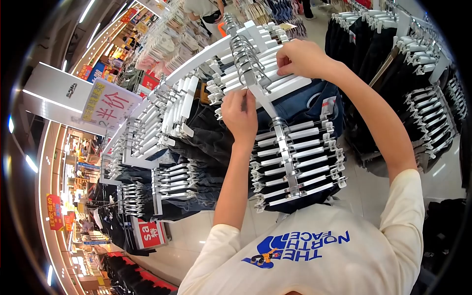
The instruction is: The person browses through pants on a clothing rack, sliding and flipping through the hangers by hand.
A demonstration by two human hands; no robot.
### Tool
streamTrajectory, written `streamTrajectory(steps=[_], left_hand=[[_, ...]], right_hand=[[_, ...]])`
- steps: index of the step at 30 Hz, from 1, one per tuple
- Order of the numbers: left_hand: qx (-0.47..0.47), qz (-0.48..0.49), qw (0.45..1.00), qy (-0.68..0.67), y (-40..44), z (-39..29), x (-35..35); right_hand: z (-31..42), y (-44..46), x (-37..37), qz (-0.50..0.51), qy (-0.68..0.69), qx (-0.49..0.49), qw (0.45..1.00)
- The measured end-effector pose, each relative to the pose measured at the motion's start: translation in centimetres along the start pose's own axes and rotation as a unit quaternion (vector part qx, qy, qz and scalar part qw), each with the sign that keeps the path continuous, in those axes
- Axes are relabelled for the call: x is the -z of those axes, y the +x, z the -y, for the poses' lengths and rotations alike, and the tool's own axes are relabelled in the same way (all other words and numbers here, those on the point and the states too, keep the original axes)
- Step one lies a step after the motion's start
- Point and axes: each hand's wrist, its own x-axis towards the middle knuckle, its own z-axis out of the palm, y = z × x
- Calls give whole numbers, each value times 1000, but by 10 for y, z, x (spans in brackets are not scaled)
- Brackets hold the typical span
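Observation:
My left hand [240, 114] is closed at the white clip hangers [248, 78], just left of the sloping metal rail [260, 96]. Its fingers curl around a hanger, and their tips are partly hidden. To the right of the rail, my right hand [301, 59] is closed on the same group of hangers near their right ends. Below it hang blue jeans [300, 105] with a paper tag [328, 105]. Dark trousers [209, 128] hang beside my left wrist. Metal hooks [244, 54] bunch together on the rail between my hands.
More hangers [300, 167] line the rail's near end, close to my body. Racks of dark trousers [354, 49] stand at right, with others at left. A sale sign [110, 105] rises at left. A person [204, 10] stands in the background. Pale floor tiles [184, 231] show below.

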Motion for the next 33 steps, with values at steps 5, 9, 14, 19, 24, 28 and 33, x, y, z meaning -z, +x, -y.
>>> streamTrajectory(steps=[5, 9, 14, 19, 24, 28, 33], left_hand=[[25, -27, 998, -49, -9, -6, 2], [-26, -20, 999, 40, -32, 2, 8], [4, -11, 999, 46, -41, -8, 10], [47, -5, 999, 5, -37, -10, 13], [52, -19, 998, -1, -38, -13, 12], [46, -19, 999, 7, -38, -14, 12], [15, 4, 999, 32, -42, -13, 17]], right_hand=[[-1, -7, -3, -39, 32, 62, 997], [4, -14, -1, -8, 38, 90, 995], [15, -13, 6, 29, 21, 51, 998], [25, -1, 12, 87, -70, 23, 993], [31, -1, 3, 32, -109, 1, 994], [31, -8, -3, -6, -122, 1, 992], [21, -13, -5, -13, -52, -5, 999]])
